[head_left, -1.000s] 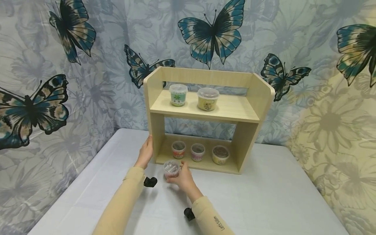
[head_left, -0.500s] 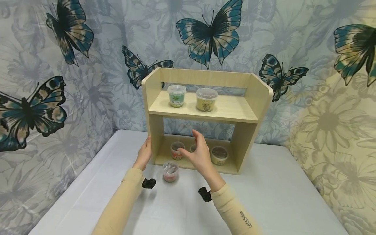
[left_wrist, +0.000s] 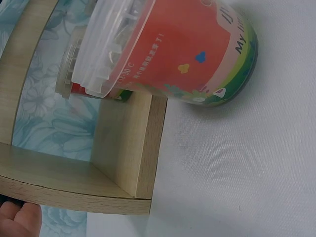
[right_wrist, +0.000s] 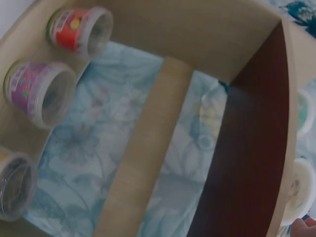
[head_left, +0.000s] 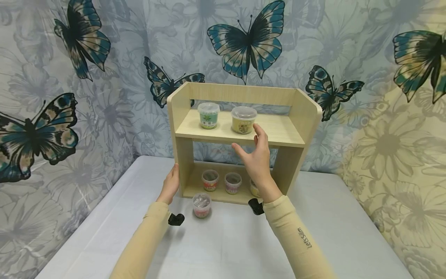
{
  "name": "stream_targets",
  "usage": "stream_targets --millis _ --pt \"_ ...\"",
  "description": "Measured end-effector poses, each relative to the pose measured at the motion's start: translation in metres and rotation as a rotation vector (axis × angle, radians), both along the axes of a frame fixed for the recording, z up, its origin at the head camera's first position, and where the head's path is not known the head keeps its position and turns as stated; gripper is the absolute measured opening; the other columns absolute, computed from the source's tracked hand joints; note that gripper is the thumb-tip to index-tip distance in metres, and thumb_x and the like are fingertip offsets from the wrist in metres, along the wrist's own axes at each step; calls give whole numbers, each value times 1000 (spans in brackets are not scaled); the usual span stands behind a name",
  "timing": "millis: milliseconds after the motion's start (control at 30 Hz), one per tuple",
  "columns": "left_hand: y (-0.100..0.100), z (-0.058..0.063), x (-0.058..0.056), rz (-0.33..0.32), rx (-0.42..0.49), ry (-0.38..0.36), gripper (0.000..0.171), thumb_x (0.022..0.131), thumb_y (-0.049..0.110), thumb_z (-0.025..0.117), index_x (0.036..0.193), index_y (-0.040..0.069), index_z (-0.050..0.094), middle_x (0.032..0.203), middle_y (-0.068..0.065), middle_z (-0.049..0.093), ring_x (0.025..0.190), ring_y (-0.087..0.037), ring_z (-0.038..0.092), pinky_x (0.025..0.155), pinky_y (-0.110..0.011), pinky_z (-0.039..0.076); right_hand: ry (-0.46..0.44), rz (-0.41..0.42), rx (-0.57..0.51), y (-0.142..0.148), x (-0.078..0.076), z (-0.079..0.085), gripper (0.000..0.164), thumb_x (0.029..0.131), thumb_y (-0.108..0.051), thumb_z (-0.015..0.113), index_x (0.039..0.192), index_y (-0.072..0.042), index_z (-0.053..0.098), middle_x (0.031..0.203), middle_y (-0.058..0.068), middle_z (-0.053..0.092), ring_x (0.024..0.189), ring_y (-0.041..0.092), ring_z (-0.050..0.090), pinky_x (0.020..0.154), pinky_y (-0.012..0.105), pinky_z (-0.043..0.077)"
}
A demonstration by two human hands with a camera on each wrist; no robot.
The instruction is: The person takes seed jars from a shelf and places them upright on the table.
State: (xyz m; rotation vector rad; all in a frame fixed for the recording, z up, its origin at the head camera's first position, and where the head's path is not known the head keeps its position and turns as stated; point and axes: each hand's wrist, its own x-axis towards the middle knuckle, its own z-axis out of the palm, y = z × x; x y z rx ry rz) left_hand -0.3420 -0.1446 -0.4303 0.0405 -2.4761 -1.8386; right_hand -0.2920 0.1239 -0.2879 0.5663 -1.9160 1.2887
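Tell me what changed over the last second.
The right hand let go of the pinkish cup on the table and moved up and rightward toward the yellow cup; contact is unclear. The left hand stayed at the shelf; the green cup stayed put.

Pale wooden two-tier shelf (head_left: pixel 278 124) upright, left hand (head_left: pixel 169 185) touching its left side. Yellow tub (head_left: pixel 242 125), clear-lidded, upright on upper tier; right hand (head_left: pixel 258 161) just beside it, contact unclear. Red-labelled cup (head_left: pixel 201 210), lidded, upright before the shelf.
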Motion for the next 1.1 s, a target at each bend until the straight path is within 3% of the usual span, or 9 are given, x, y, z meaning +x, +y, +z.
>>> stream_targets --millis 200,633,900,1100 --pt "1 0 1 1 -11 -5 88 85 74 12 150 14 12 153 -9 13 137 -33 12 109 -50 12 -34 -46 17 10 -11 7 81 81 -16 75 140 6 24 142 20 27 132 27 25 108 31 24" --pt "1 1 1 5 -9 -2 88 86 73 12 150 13 11 153 -10 12 137 -33 11 109 -49 12 -198 -100 -45 16 -28 33 89 79 -26 76 143 1 22 145 17 24 133 27 24 108 30 23" --pt "3 0 0 15 -19 -10 88 86 72 12 150 12 13 152 -12 15 136 -35 13 109 -51 13 -387 -148 22 12 -38 44 101 77 -40 75 148 -8 11 149 13 16 137 26 15 108 43 21" --pt "3 2 0 32 -37 -2 88 86 72 12 150 12 14 152 -11 16 136 -34 15 109 -50 13 -457 -164 27 8 -42 51 101 78 -41 74 149 -10 10 151 12 15 137 27 16 108 44 22"
